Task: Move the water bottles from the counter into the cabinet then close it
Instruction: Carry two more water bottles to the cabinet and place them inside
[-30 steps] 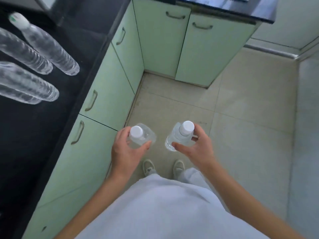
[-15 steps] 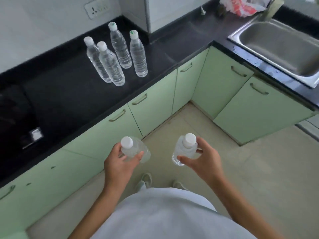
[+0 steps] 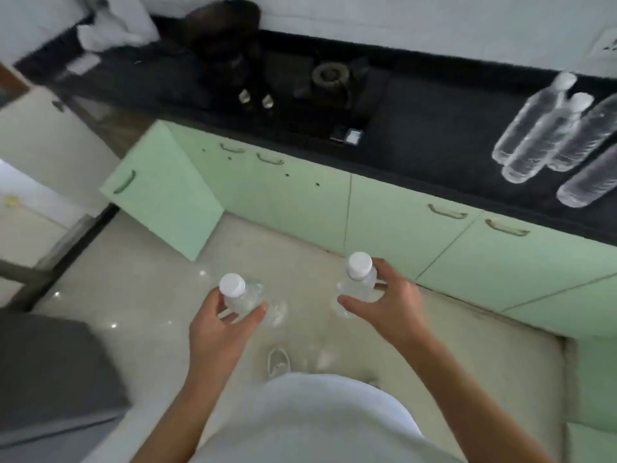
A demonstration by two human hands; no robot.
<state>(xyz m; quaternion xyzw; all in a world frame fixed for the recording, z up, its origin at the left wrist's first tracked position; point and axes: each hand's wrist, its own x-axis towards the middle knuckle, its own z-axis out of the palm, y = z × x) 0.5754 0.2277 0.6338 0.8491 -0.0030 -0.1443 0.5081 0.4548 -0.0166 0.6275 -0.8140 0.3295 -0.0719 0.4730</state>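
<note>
I see the cabinet door (image 3: 160, 192) standing open below the counter's (image 3: 434, 128) left end, jutting over the floor (image 3: 150, 295); bare floor lies before it. Bottles (image 3: 547, 135) crowd the counter's right end.

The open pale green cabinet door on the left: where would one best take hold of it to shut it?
Probably the curved handle near the free edge of the pale green cabinet door, reached from its outer face, which is turned toward the person. That spot lies farthest from the hinge, so it should swing easily.
</note>
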